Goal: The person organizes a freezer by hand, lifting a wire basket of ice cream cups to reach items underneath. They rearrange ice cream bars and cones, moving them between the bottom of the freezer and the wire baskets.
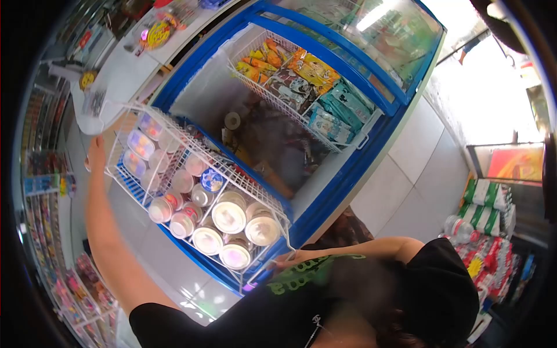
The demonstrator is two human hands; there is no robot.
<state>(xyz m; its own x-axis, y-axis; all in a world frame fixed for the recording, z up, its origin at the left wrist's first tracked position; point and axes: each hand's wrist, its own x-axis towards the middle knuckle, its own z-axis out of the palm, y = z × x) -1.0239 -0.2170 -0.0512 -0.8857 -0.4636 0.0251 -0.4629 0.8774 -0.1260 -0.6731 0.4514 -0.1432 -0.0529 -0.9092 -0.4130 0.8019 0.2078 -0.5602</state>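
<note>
A white wire basket [174, 139] full of ice cream cups sits tilted across the near edge of a chest freezer [325, 223] with a blue rim. My left hand [96, 152] is closed at the wire handle on the basket's far left end. At the opposite end, my right hand [285, 259] is closed around the handle, its fingers partly hidden. White-lidded tubs [228, 217] fill the basket's right section. Smaller clear-lidded cups [183, 181] are in the middle, and purple-and-white cups [141, 144] stand to the left.
Inside the freezer, a second wire basket [278, 95] holds yellow, brown and teal ice cream packets. Loose items lie blurred on the freezer floor. Its sliding glass lid [371, 35] is pushed back. A white counter [110, 98] is at left; stacked packaged goods [487, 203] stand right.
</note>
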